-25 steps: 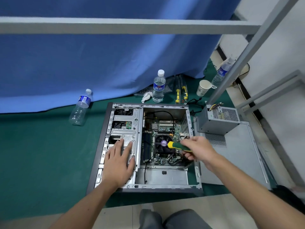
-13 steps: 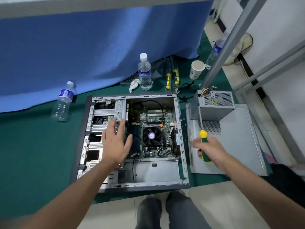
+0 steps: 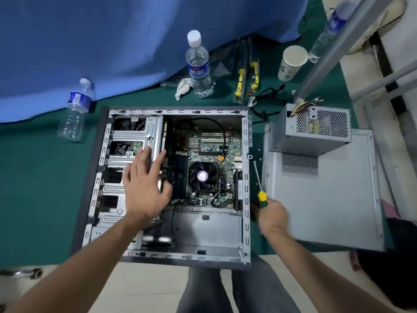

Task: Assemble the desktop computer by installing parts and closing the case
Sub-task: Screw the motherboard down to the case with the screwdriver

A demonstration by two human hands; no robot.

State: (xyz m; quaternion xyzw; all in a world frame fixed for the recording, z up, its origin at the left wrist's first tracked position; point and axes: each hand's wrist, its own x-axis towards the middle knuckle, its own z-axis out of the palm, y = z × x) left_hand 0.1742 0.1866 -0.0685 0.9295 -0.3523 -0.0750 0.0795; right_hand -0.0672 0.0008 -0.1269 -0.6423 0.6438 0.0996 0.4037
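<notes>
Since the earlier frame the right hand [image 3: 272, 216] has pulled the screwdriver [image 3: 259, 188] out of the case [image 3: 203, 251] to its right edge; the left hand [image 3: 144, 190] has lifted off the drive cage [image 3: 133, 134]. Case lies open on the green mat [image 3: 33, 188], motherboard [image 3: 203, 168] exposed. Side panel [image 3: 327, 199] right of it, power supply [image 3: 311, 129] on the panel's far end. Left fingers spread, holding nothing, above the cage. Right fingers wrapped round the screwdriver handle, shaft pointing far.
</notes>
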